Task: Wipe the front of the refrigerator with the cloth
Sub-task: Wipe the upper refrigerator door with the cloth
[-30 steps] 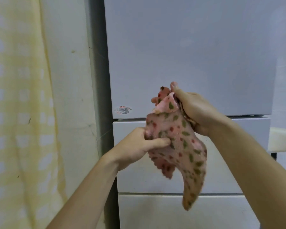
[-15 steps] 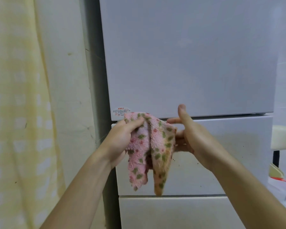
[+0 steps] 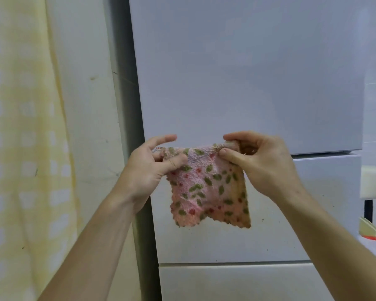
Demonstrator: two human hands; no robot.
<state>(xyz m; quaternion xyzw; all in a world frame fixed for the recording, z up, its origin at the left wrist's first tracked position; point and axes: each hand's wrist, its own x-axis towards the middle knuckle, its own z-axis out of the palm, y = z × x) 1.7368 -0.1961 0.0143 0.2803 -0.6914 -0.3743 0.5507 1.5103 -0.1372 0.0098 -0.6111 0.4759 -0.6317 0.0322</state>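
1 cloth (image 3: pixel 208 187), pink with green and red spots, stretched between the 2 grips and hanging below them. Can't tell if it touches the fridge front. Left grip (image 3: pixel 152 168) pinches its top left corner, right grip (image 3: pixel 263 166) pinches the top right. 1 refrigerator (image 3: pixel 258 105) behind both grips, 3 front panels, all closed: upper door (image 3: pixel 226 51) above the grips, middle drawer front (image 3: pixel 313 213) behind the cloth with dark specks, lower drawer front (image 3: pixel 237 283) below. 1 yellow checked curtain (image 3: pixel 20 148) well left of the left grip.
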